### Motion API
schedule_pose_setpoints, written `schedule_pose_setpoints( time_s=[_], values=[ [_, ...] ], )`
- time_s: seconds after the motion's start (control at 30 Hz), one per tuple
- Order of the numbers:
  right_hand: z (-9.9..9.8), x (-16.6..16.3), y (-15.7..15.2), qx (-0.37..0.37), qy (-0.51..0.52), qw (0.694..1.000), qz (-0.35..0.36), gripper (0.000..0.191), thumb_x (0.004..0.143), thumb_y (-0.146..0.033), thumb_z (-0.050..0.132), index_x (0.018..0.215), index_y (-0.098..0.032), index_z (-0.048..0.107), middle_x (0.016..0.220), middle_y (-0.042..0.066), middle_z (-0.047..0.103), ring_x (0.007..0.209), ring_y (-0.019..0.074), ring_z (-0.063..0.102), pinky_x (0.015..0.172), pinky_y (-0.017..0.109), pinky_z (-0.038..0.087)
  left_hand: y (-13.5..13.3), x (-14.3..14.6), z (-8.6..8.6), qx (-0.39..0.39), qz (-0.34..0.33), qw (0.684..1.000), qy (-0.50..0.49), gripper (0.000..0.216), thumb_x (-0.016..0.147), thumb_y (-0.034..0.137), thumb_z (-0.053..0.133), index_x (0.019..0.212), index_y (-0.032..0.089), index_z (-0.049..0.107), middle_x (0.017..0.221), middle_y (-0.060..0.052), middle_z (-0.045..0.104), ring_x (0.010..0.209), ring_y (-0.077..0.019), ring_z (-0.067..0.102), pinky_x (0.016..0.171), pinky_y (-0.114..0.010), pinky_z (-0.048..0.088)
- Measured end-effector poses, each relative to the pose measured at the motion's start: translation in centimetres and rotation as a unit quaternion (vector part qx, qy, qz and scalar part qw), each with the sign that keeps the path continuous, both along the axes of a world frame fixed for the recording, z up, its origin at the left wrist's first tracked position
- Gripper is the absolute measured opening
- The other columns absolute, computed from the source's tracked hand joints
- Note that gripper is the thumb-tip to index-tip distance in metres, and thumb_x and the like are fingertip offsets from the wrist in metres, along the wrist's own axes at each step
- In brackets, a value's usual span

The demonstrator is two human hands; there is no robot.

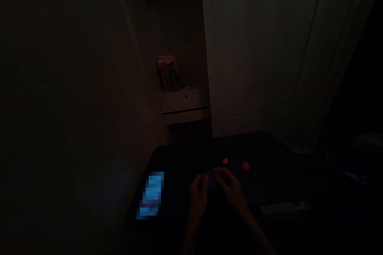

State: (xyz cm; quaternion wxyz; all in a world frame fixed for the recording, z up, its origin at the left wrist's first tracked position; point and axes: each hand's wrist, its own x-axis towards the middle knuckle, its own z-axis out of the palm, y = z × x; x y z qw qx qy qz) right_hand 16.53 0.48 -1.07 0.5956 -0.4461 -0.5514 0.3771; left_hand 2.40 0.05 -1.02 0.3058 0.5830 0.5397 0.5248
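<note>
Between my two hands is a small purple-blue piece point(211, 179), too dark to name exactly; it could be paper or something soft. My left hand point(198, 193) pinches its left side between thumb and fingers. On the other side, my right hand point(229, 186) grips it with curled fingers. Just beyond the hands, a small red piece point(225, 160) lies on the dark surface point(185, 157). A second, crumpled-looking red piece point(245, 166) rests a little farther right.
A lit, pixelated screen point(152, 195) lies at the left. A pale flat strip point(285, 208) is at the right front, and a thin cable point(341, 169) farther right. Behind stand a drawer unit point(187, 103) with items on it and a pale panel point(254, 55). The room is very dark.
</note>
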Motion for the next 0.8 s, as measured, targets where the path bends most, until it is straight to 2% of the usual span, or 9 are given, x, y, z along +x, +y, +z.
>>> schedule_pose_setpoints(
  time_s=[0.17, 0.3, 0.4, 0.63, 0.8],
  values=[
    [0.05, -0.03, -0.17, 0.009, -0.020, 1.000, 0.013, 0.035, 0.088, -0.049, 0.067, 0.112, -0.023, 0.072, 0.111, 0.008, 0.076, 0.104, 0.0268, 0.070, 0.095, 0.039, 0.053, -0.06, -0.14, 0.17, -0.009, -0.024, 1.000, 0.008, 0.047, 0.093, 0.056, 0.050, 0.090, 0.015, 0.073, 0.086, -0.009, 0.074, 0.082, -0.0237, 0.067, 0.076, -0.032, 0.052],
    [0.09, -0.06, -0.24, 0.007, -0.035, 0.999, 0.033, 0.032, 0.091, -0.049, 0.064, 0.105, -0.023, 0.074, 0.109, 0.008, 0.076, 0.105, 0.0272, 0.070, 0.096, 0.039, 0.052, -0.08, -0.22, 0.24, -0.008, -0.042, 0.999, -0.017, 0.040, 0.093, 0.052, 0.053, 0.096, 0.016, 0.072, 0.092, -0.008, 0.075, 0.089, -0.0236, 0.069, 0.081, -0.032, 0.053],
    [0.05, -0.08, -0.21, 0.009, -0.041, 0.999, 0.033, 0.032, 0.090, -0.051, 0.064, 0.099, -0.022, 0.075, 0.103, 0.007, 0.077, 0.099, 0.0270, 0.070, 0.091, 0.038, 0.054, -0.05, -0.28, 0.20, -0.002, -0.042, 0.999, -0.022, 0.039, 0.091, 0.052, 0.056, 0.093, 0.016, 0.071, 0.088, -0.007, 0.074, 0.085, -0.0234, 0.069, 0.078, -0.032, 0.053],
    [0.01, -0.04, -0.17, 0.009, -0.051, 0.998, 0.019, 0.038, 0.087, -0.057, 0.066, 0.097, -0.022, 0.076, 0.098, 0.007, 0.078, 0.095, 0.0267, 0.071, 0.089, 0.037, 0.054, -0.20, -0.34, 0.27, 0.002, -0.062, 0.998, 0.000, 0.044, 0.091, 0.056, 0.054, 0.088, 0.017, 0.073, 0.084, -0.006, 0.074, 0.081, -0.0222, 0.067, 0.075, -0.030, 0.051],
    [0.03, -0.06, -0.10, 0.021, -0.050, 0.998, 0.023, 0.036, 0.088, -0.055, 0.066, 0.097, -0.022, 0.077, 0.101, 0.008, 0.077, 0.097, 0.0265, 0.070, 0.091, 0.038, 0.053, -0.44, -0.25, 0.44, 0.005, -0.069, 0.998, 0.003, 0.043, 0.092, 0.055, 0.054, 0.089, 0.017, 0.074, 0.090, -0.008, 0.075, 0.086, -0.0233, 0.068, 0.079, -0.030, 0.052]
  ],
)
